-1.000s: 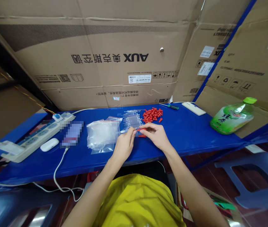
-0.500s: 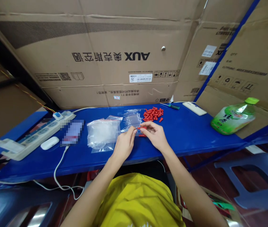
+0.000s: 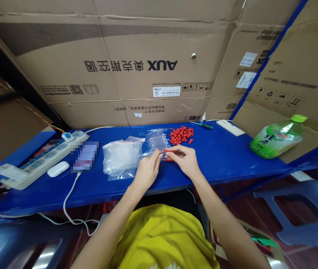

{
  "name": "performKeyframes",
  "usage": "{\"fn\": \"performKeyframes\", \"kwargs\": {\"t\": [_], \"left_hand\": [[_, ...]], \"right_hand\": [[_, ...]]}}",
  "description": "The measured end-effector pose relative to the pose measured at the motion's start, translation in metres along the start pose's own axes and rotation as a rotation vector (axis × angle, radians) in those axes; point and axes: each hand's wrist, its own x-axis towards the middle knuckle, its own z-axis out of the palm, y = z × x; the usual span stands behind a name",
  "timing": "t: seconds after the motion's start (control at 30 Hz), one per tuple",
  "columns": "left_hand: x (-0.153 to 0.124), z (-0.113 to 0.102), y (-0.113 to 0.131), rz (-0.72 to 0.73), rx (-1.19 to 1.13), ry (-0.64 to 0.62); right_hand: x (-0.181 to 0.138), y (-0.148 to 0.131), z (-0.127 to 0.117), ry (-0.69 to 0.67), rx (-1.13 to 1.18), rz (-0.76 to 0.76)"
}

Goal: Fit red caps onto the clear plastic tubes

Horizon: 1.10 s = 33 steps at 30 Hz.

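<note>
A: You sat at the long blue metal bench [image 3: 232, 157], working at frame centre, just below the heap of clear plastic tubes [image 3: 156, 142].
B: Your left hand [image 3: 147, 170] and right hand [image 3: 185, 160] met there, their fingertips pinching one small red plastic cap [image 3: 168, 151].

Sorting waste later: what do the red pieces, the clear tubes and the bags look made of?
Red pieces: probably matte plastic, evenly coloured. Clear tubes: see-through, plastic or perhaps glass. Bags: thin glossy plastic film, crinkled, catching glare.
</note>
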Motion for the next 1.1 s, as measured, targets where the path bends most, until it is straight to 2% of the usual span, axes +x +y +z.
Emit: {"fn": "performKeyframes", "kwargs": {"t": [0.6,0.9,1.1], "left_hand": [[-0.003,-0.001,-0.006,0.142,0.060,-0.027],[-0.002,0.001,-0.007,0.176,0.192,-0.013],[-0.002,-0.001,0.002,0.144,0.232,-0.024]], "right_hand": [[0.000,0.007,-0.004,-0.042,0.055,0.058],[0.004,-0.002,-0.025,-0.209,-0.103,0.069],[0.007,-0.013,-0.041,-0.214,-0.162,0.105]]}}
